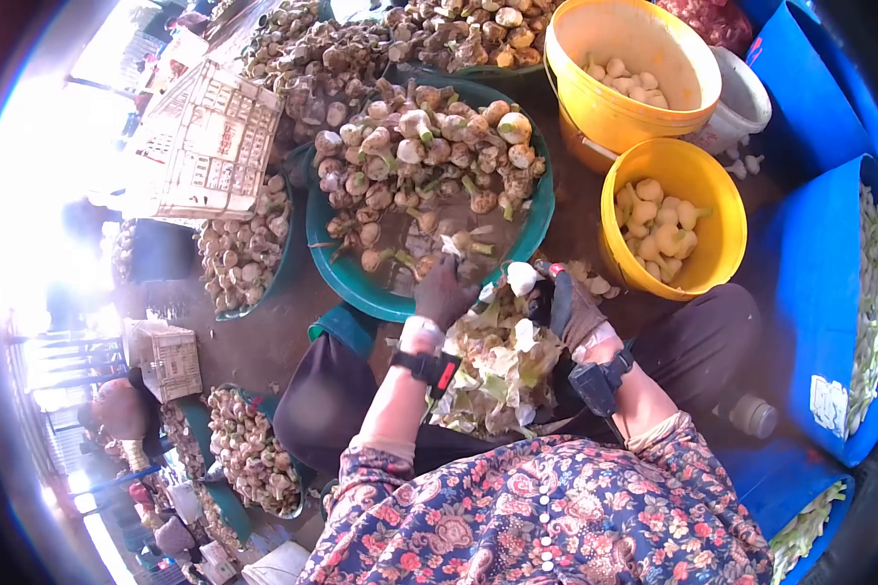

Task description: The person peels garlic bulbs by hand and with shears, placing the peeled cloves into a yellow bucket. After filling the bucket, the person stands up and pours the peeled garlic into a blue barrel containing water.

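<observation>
My left hand, in a dark glove, is at the near rim of the green basin, its fingers closed around something I cannot make out. Soil-covered garlic bulbs are heaped in that basin. To the right, my right hand, also gloved, has its fingers bent beside a white peeled bulb; a red tip shows at the thumb. Both hands are above a pile of pale peels on my lap. Cleaned bulbs fill part of the yellow bucket at the right.
Another yellow bucket with white bulbs stands behind. Blue containers line the right side. A white crate and more basins of bulbs are on the left. A bottle lies beside my right leg.
</observation>
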`<state>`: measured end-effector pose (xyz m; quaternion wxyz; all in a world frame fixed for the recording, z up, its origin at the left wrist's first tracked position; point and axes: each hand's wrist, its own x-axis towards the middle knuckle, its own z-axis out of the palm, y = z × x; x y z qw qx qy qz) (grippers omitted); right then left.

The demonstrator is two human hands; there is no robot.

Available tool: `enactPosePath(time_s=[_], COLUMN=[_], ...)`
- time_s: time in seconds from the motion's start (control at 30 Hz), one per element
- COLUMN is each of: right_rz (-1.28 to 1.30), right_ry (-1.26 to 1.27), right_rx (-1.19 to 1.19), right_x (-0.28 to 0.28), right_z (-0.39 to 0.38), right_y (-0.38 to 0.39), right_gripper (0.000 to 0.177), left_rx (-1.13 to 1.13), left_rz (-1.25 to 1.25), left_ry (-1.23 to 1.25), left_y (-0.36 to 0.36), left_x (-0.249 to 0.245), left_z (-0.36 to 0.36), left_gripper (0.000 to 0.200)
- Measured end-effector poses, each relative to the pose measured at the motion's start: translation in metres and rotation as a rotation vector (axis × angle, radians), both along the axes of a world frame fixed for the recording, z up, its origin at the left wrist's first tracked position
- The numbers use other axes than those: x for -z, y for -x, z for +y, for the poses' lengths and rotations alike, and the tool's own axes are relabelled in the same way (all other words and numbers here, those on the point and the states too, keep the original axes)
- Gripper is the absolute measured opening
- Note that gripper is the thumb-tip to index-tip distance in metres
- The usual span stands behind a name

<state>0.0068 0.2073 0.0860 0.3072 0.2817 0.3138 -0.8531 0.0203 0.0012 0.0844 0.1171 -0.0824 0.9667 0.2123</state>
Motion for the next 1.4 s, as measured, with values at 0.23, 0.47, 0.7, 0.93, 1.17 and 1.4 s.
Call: enactPosePath(time_s=[0.23, 0.47, 0.7, 0.93, 1.17, 1.4], right_rz=[0.519, 0.72, 0.729, 0.873, 0.239, 0.155], right_ry=[0.086, -1.071, -1.343, -1.022, -0.164, -0.199], right_rx=[0.068, -0.393, -0.653, -0.606, -0.384, -0.473], right_x=[-0.111, 0.023, -0.018, -0.022, -0.032, -0.026], right_z=[0.044, 0.012, -0.017, -0.005, 0.001, -0.004], right_y=[0.068, 0.022, 0.014, 0.002, -0.005, -0.008], right_gripper=[0.07, 0.053, 0.047, 0.035, 0.033, 0.046], left_rx=[0.086, -0.306, 0.004, 0.065, -0.245, 0.019], left_rz=[-0.228, -0.42, -0.014, 0.091, -0.058, 0.573], left_ry=[-0.015, -1.054, -0.836, -0.798, -1.314, -0.199], left_y=[0.075, 0.043, -0.005, -0.022, -0.037, -0.042], left_x=[0.106, 0.089, -0.02, -0.041, -0.047, -0.05], left_z=[-0.02, -0.014, 0.036, 0.037, 0.036, 0.045], left_gripper=[0.065, 0.058, 0.051, 0.051, 0.053, 0.091])
